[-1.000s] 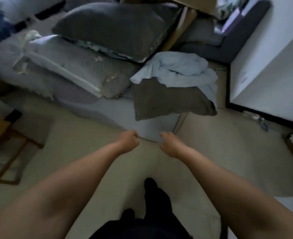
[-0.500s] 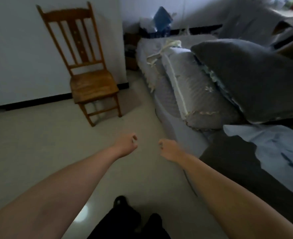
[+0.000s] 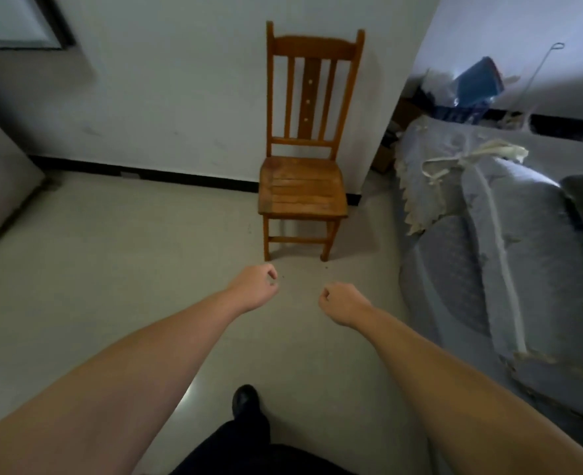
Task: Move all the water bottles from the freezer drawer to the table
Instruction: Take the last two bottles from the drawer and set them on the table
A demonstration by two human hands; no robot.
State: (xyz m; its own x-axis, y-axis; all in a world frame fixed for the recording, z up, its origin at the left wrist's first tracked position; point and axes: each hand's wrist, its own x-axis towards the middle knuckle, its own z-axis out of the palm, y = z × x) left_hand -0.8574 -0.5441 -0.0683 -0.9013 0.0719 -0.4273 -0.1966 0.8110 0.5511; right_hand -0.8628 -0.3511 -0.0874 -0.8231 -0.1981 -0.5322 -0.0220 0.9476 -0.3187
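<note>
The head camera looks down at a dim room from a standing person's viewpoint. Two bare forearms reach forward from the bottom corners toward the middle of the view. The left hand [image 3: 255,286] is clenched into a fist with nothing in its grip. The right hand [image 3: 342,302] is clenched the same way, also holding nothing. The two fists hang close together but apart, above a pale floor [image 3: 119,269].

Straight ahead, just beyond the fists, a wooden chair [image 3: 304,190] with a slatted back and slatted seat stands against a white wall [image 3: 166,97], facing the viewer. To the right lies a bed [image 3: 489,269] covered in a grey-blue quilted spread, with a frilled pillow near its head. A blue bag [image 3: 477,82] sits among clutter behind the bed. A dark shoe [image 3: 245,399] and dark trousers show at the bottom centre.

No water bottles, freezer drawer or worktop can be seen in this view.
</note>
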